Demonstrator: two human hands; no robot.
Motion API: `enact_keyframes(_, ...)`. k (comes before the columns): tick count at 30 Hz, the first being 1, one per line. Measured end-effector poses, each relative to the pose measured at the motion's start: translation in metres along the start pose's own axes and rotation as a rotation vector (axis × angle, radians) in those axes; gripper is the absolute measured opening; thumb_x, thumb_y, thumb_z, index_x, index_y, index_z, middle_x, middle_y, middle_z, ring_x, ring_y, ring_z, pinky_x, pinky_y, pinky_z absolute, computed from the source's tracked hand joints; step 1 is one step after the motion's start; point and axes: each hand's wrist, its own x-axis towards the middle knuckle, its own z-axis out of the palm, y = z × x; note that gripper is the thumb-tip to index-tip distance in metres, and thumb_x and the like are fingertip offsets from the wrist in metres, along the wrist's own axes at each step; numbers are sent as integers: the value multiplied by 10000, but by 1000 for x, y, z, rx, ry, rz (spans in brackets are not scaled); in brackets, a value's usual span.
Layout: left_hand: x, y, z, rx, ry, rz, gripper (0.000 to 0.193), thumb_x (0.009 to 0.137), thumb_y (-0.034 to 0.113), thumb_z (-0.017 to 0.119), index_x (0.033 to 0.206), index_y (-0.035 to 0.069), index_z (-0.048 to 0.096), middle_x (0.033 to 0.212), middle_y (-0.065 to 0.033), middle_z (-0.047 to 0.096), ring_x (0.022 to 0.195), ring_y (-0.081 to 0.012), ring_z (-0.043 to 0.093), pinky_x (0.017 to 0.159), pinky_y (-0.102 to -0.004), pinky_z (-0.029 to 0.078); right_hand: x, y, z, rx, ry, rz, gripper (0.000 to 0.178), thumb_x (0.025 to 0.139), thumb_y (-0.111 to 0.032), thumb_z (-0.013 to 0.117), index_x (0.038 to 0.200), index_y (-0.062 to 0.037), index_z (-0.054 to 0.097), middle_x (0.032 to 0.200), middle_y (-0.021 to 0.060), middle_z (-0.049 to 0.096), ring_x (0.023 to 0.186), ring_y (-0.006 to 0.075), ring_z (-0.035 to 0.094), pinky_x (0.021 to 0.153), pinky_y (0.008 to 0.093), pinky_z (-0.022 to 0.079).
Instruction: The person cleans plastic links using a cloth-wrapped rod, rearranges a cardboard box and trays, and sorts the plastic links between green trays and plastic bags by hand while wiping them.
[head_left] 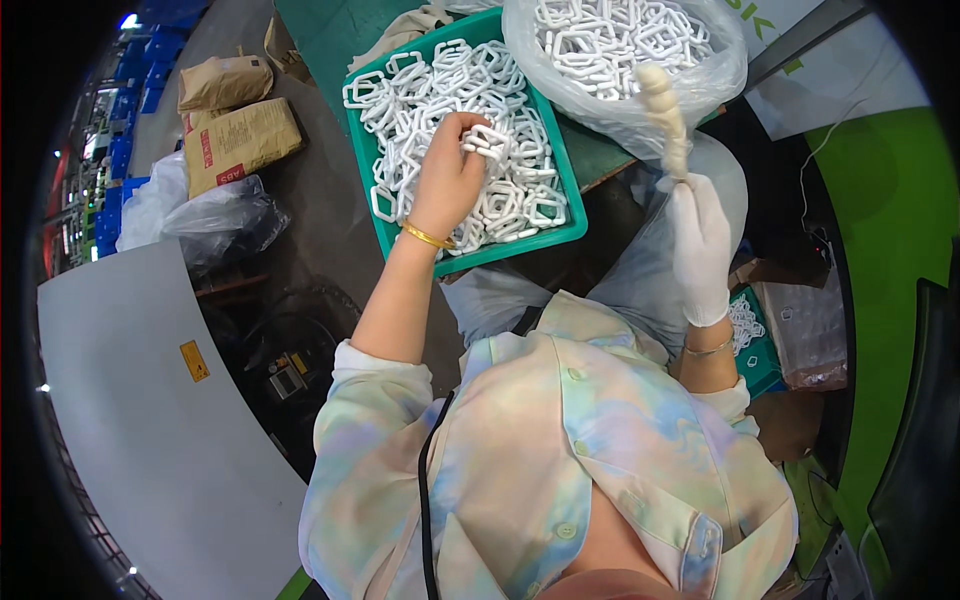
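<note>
White plastic links (435, 85) are heaped in a green tray (512, 252), and the left hand (448, 185) is reached in over the pile from the near side. Its fingers (466, 119) are curled and brought nearly together, with a pale link (484, 143) pinched at their tips above the rest; whether a second one is caught with it cannot be told. By the right hand (700, 245), which is covered by a white glove, a knobbly cream stick (660, 105) is gripped at its lower end and kept upright, well apart from the tray; its fingers are closed around it, and its purpose cannot be made out. More links are held in a clear bag (625, 128) beyond the stick, beside the tray on the green surface (325, 30). The step in hand is judged to be the picking out of a link. For the next move, a clean lift seems to be called for, with the pinch kept firm so that neighbouring links are not dragged along.
</note>
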Motion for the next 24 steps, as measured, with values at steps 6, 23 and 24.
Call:
enact_keyframes(6, -4, 37, 15, 0, 93, 197, 310, 818, -89, 477, 1094, 7, 582, 1026, -172, 538, 991, -357, 543, 898, -406, 441, -10, -10, 34, 114, -242, 82, 216, 1036, -153, 475, 1058, -7, 632, 748, -44, 475, 671, 36, 396, 604, 225, 341)
enact_keyframes(23, -22, 65, 39, -1334, -48, -199, 277, 1014, 38, 416, 1272, 13, 512, 1145, -65, 608, 1057, -156, 583, 957, -318, 451, -1, -35, 57, 281, -168, 122, 215, 966, -161, 609, 1121, -13, 590, 855, -11, 509, 758, 64, 433, 685, 240, 407)
enact_keyframes(24, -26, 73, 43, -1388, -75, -285, 272, 1018, 43, 415, 1269, 14, 514, 1149, -65, 606, 1070, -158, 581, 965, -318, 446, 4, -41, 58, 233, -175, 59, 258, 930, -172, 658, 1106, 0, 580, 829, 9, 516, 744, 68, 441, 668, 246, 422)
